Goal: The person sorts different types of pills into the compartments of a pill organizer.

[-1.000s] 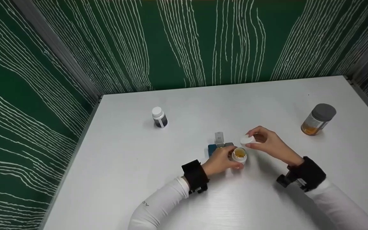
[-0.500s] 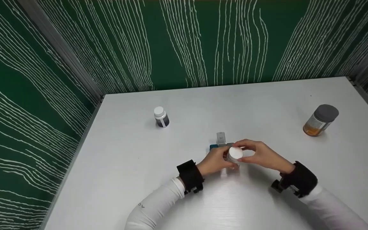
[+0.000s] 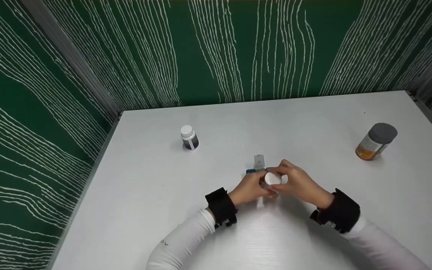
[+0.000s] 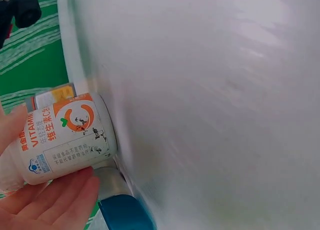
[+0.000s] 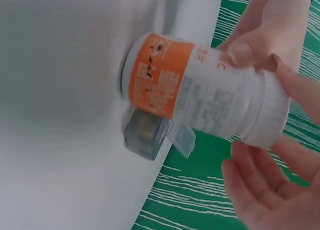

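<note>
My left hand (image 3: 251, 187) grips a white and orange vitamin C bottle (image 4: 70, 140) around its upper part. The bottle stands upright on the table, its base seemingly on the surface. Its white cap (image 3: 273, 178) sits on the mouth, and my right hand (image 3: 300, 184) pinches the cap between thumb and fingers. Right behind the bottle lies a small pill organizer (image 5: 145, 132) with grey and blue compartments. One clear lid (image 3: 259, 161) on it is raised. The bottle and my left hand hide most of the organizer in the head view.
A white-capped bottle with a dark label (image 3: 190, 138) stands at the back left of the white table (image 3: 144, 168). Toward the right edge is a grey-lidded jar (image 3: 376, 141) with orange contents. Green patterned walls (image 3: 208, 52) border the table.
My right hand has brought the cap from the right onto the open bottle, covering its mouth. Both hands and the bottle have shifted slightly left.
</note>
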{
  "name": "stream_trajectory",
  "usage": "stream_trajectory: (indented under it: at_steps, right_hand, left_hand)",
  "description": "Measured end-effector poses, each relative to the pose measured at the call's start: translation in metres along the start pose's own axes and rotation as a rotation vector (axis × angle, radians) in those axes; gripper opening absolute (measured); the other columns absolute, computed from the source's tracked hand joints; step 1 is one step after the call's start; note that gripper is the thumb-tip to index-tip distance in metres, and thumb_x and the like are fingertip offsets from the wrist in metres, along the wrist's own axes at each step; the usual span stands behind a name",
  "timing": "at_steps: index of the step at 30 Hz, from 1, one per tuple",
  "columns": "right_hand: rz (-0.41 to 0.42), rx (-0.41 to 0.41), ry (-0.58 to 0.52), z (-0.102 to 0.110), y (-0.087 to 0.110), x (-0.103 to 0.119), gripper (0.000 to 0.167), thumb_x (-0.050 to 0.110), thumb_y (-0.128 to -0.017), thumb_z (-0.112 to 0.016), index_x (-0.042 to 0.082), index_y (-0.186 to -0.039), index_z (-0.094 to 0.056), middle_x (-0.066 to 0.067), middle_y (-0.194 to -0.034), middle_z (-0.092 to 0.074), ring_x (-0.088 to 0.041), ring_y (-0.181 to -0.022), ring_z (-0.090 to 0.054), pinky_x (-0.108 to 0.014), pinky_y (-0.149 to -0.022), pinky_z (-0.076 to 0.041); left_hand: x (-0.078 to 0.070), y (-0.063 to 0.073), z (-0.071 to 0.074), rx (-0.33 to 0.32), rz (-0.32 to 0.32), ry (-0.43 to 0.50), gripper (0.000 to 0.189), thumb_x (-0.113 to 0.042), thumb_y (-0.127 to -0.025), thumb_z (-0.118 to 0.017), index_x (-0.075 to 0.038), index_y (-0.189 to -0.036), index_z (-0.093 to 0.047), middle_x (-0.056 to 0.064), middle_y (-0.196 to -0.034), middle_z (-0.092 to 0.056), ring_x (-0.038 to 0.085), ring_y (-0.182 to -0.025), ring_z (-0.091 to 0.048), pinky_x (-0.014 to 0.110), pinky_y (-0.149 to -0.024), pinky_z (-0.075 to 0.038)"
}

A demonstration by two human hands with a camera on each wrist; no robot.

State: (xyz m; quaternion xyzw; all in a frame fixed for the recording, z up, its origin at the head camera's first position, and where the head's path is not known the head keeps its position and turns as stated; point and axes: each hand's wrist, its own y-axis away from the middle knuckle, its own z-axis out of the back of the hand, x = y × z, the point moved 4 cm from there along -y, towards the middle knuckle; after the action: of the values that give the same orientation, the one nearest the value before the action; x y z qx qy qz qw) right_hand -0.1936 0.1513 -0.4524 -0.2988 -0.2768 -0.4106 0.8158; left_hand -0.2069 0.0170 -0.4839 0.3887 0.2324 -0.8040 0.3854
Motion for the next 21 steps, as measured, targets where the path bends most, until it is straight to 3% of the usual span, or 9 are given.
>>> stream_trajectory:
  at_steps: [2, 5, 8, 9, 11, 13, 15, 18, 21]
  right_hand:
    - [0.020, -0.091, 0.115, -0.003, 0.000, 0.002, 0.032, 0.019, -0.068, -0.076, 0.002, -0.088, -0.059, 0.003, -0.074, -0.044, -0.010, -0.069, -0.044, -0.021, -0.057, -0.038]
    - [0.082, -0.239, 0.382, -0.008, 0.000, 0.006, 0.042, 0.031, -0.063, -0.079, 0.005, -0.073, -0.047, 0.004, -0.061, -0.039, -0.009, -0.056, -0.037, -0.020, -0.047, -0.032]
    - [0.117, -0.285, 0.566, -0.008, -0.001, 0.010, 0.055, 0.045, -0.062, -0.076, -0.001, -0.077, -0.050, -0.002, -0.058, -0.044, -0.015, -0.050, -0.041, -0.025, -0.043, -0.035]
    - [0.112, -0.252, 0.566, -0.007, -0.001, 0.010, 0.060, 0.047, -0.062, -0.074, -0.004, -0.084, -0.052, -0.007, -0.063, -0.050, -0.019, -0.054, -0.047, -0.029, -0.047, -0.040]
    - [0.079, -0.115, 0.430, -0.004, -0.002, 0.009, 0.067, 0.042, -0.068, -0.072, -0.009, -0.104, -0.050, -0.018, -0.086, -0.058, -0.030, -0.073, -0.056, -0.039, -0.060, -0.047]
    - [0.022, 0.038, 0.218, -0.002, -0.001, 0.008, 0.069, 0.031, -0.075, -0.070, -0.008, -0.123, -0.040, -0.024, -0.112, -0.052, -0.036, -0.098, -0.053, -0.046, -0.077, -0.044]
    - [-0.022, 0.148, 0.041, 0.001, 0.000, 0.008, 0.066, 0.015, -0.079, -0.066, -0.005, -0.131, -0.032, -0.025, -0.127, -0.043, -0.035, -0.113, -0.044, -0.049, -0.087, -0.038]
    - [-0.017, 0.171, -0.029, 0.003, 0.001, 0.010, 0.060, 0.003, -0.079, -0.063, -0.004, -0.131, -0.035, -0.021, -0.128, -0.044, -0.030, -0.114, -0.044, -0.047, -0.089, -0.038]
    - [0.018, 0.072, 0.079, 0.001, 0.001, 0.012, 0.055, 0.006, -0.076, -0.067, -0.003, -0.125, -0.044, -0.013, -0.112, -0.054, -0.022, -0.096, -0.052, -0.038, -0.078, -0.045]
  left_hand:
    - [0.000, 0.000, 0.000, -0.002, -0.005, 0.006, 0.049, -0.018, -0.072, -0.073, -0.010, -0.118, -0.055, 0.000, -0.099, -0.062, 0.000, -0.083, -0.052, 0.012, -0.071, -0.042]
    - [0.000, -0.001, 0.000, -0.002, -0.004, 0.016, 0.047, -0.018, -0.073, -0.072, -0.009, -0.116, -0.056, 0.001, -0.095, -0.063, 0.000, -0.081, -0.054, 0.012, -0.070, -0.042]
    - [0.000, -0.001, 0.001, -0.015, -0.017, -0.002, 0.042, -0.016, -0.073, -0.073, -0.007, -0.111, -0.058, 0.002, -0.091, -0.064, -0.001, -0.079, -0.055, 0.011, -0.069, -0.043]
    - [0.000, -0.002, 0.001, -0.018, -0.019, -0.011, 0.042, -0.016, -0.073, -0.073, -0.006, -0.110, -0.058, 0.002, -0.090, -0.064, 0.000, -0.078, -0.054, 0.011, -0.068, -0.043]
    - [0.000, -0.001, 0.002, -0.023, -0.020, -0.030, 0.040, -0.016, -0.073, -0.072, -0.005, -0.109, -0.058, 0.003, -0.090, -0.063, 0.001, -0.076, -0.053, 0.011, -0.067, -0.042]
    - [0.000, -0.001, 0.002, -0.021, -0.008, -0.028, 0.043, -0.017, -0.074, -0.072, -0.005, -0.112, -0.057, 0.003, -0.096, -0.063, 0.002, -0.080, -0.053, 0.012, -0.070, -0.042]
    - [0.001, 0.000, 0.003, -0.010, 0.022, -0.009, 0.047, -0.019, -0.074, -0.072, -0.006, -0.117, -0.055, 0.003, -0.101, -0.061, 0.002, -0.083, -0.052, 0.013, -0.071, -0.041]
    - [0.001, 0.001, 0.003, -0.002, 0.042, 0.019, 0.051, -0.021, -0.073, -0.072, -0.008, -0.119, -0.054, 0.000, -0.103, -0.061, 0.001, -0.083, -0.050, 0.013, -0.071, -0.040]
    - [0.000, 0.001, 0.004, -0.012, 0.038, 0.015, 0.050, -0.021, -0.070, -0.074, -0.009, -0.116, -0.056, -0.003, -0.095, -0.060, 0.000, -0.076, -0.045, 0.013, -0.066, -0.038]
